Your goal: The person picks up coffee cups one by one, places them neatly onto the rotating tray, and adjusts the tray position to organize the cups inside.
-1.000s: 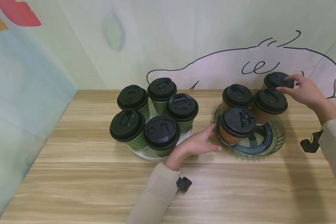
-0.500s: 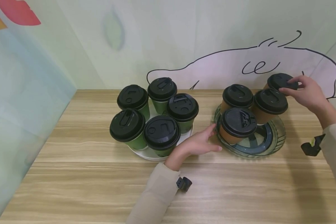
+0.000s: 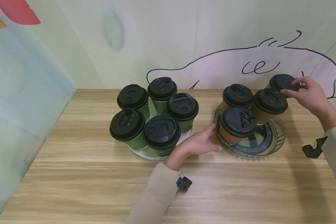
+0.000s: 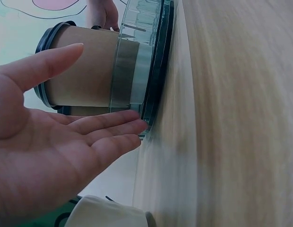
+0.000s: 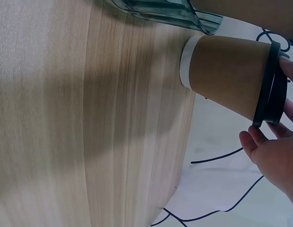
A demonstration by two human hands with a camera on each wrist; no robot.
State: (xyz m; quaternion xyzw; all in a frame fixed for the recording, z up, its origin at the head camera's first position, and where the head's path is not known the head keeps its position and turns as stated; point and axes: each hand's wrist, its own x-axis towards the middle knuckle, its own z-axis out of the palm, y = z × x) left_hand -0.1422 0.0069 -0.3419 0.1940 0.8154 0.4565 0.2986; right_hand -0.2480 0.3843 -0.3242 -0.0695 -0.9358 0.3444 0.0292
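Note:
My right hand (image 3: 308, 93) grips the black lid of a brown paper coffee cup (image 5: 226, 71) by its edge, thumb on one side and fingers on the other. The cup is upright at the back right, beyond a round glass dish (image 3: 280, 138), partly hidden by a nearer cup. Three more lidded brown cups, front (image 3: 238, 123), rear left (image 3: 237, 95) and right (image 3: 270, 102), stand in the dish. At the dish's left rim is my left hand (image 3: 200, 143), fingers extended and thumb apart, holding nothing. The left wrist view shows its fingertips right at the glass wall.
Left of the dish, several green paper cups (image 3: 140, 141) with black lids crowd a white round plate (image 3: 144, 155). My left forearm passes close by the plate's right front. A printed wall (image 3: 212, 37) borders the wooden table (image 3: 86, 186) at the back.
My right hand has shifted slightly right and a little toward me, and the brown cup has moved with it. My left hand and the other cups have stayed put.

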